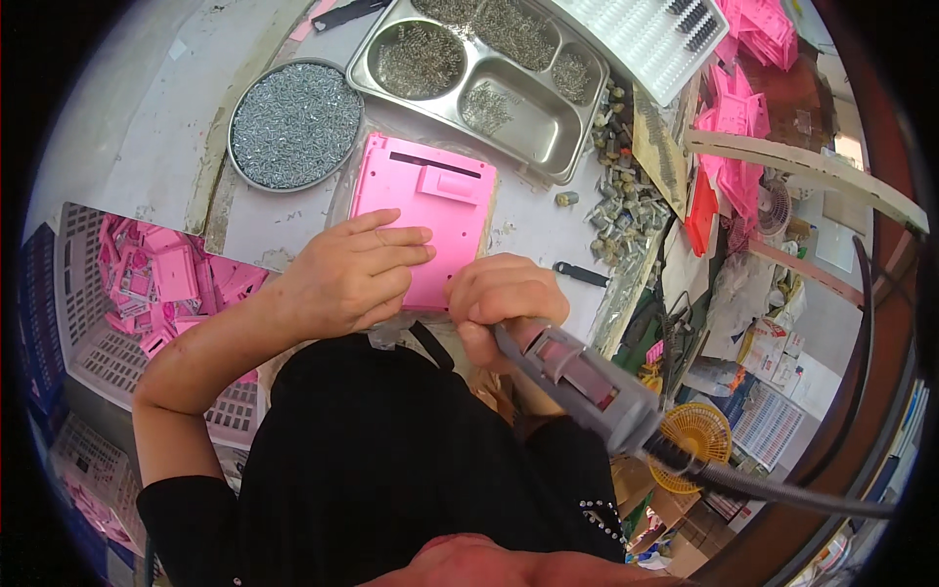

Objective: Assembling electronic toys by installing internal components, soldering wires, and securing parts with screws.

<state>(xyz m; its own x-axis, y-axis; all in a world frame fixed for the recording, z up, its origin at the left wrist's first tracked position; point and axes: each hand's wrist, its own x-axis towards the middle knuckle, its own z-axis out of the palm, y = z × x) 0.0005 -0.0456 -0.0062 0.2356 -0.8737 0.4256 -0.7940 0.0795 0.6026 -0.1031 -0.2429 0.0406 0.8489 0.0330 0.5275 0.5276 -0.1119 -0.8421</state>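
Evidently, in the head view, the left hand (357, 272) lies with fingers extended on a flat pink plastic panel (442, 213) at the white worktable (533, 223); the right hand (511, 293) curls around a grey cabled power tool (611, 399). Tilting that tool could make it skid, scratching the panel.

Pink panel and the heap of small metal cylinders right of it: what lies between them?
Head view: one loose cylinder lies on the white tabletop between them, and a black piece lower down, near the right hand.
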